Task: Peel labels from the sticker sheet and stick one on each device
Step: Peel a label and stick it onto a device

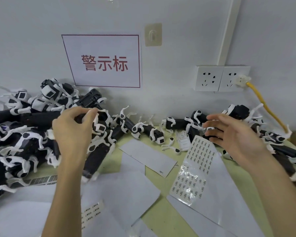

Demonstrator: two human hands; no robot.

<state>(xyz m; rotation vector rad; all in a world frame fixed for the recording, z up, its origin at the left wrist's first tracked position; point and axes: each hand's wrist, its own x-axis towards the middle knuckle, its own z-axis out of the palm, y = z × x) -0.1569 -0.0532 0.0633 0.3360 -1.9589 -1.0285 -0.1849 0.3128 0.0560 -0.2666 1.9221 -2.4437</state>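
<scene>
The glossy clear sticker sheet with rows of small dark printed labels (197, 161) lies flat on the pale green bench (159, 219), right of centre. Its long axis runs from the near middle towards the back right. Its far end sits just beneath the fingertips of the right hand (236, 135), so that hand looks the nearer for the next peel. It hovers palm inward, fingers (217, 118) loosely spread, holding nothing I can make out. The left hand (73, 132) reaches over the back-left heap, thumb and fingers curled round a black tubular device with white plastic clips (103, 116), well apart from the sheet.
</scene>
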